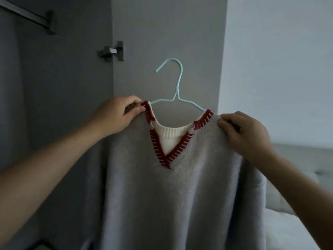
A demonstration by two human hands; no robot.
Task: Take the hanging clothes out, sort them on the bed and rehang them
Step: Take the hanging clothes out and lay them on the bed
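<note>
The sweater (162, 195) hides the hanger's (175, 83) shoulders; its hem is cut off.

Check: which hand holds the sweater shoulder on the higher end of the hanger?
The left hand, pinching by the hanger's raised end; the right hand grips the sweater lower.

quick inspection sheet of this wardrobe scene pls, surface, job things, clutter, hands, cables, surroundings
surface: pale bed at lower right, partly hidden by the right arm.
job's things: grey V-neck sweater with red-stitched neckline, on a light blue hanger; the hook is free, not on the rail.
clutter: nothing seen.
grippers: left hand pinches the sweater's shoulder beside the neckline; right hand pinches the other shoulder.
cables: nothing seen.
surroundings: metal wardrobe rail at upper left with no clothes on the part in view; door hinge on the grey wardrobe panel; white wall at right.
</note>
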